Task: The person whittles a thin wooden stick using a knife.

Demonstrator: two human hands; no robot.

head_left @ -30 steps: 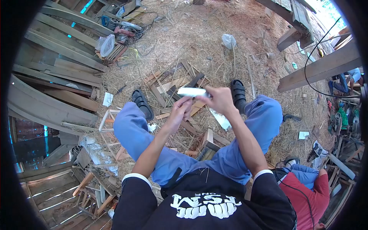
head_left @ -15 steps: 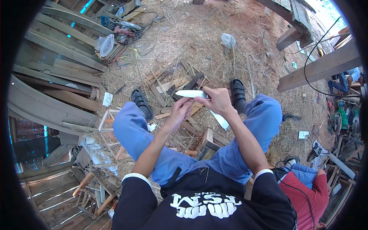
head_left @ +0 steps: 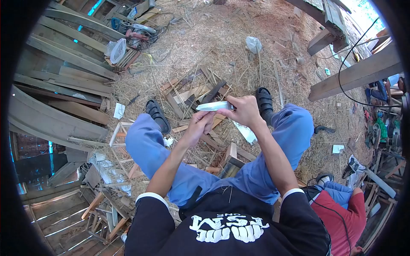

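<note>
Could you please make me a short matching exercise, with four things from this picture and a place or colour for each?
Things:
1. Pale piece
2. Wearer's trousers
3. Left sandal
4. Co-worker's shirt

Places and colours:
A. Red
B. In the wearer's right hand
C. Black
D. Blue

Right pairs: 1-B, 2-D, 3-C, 4-A.
</note>
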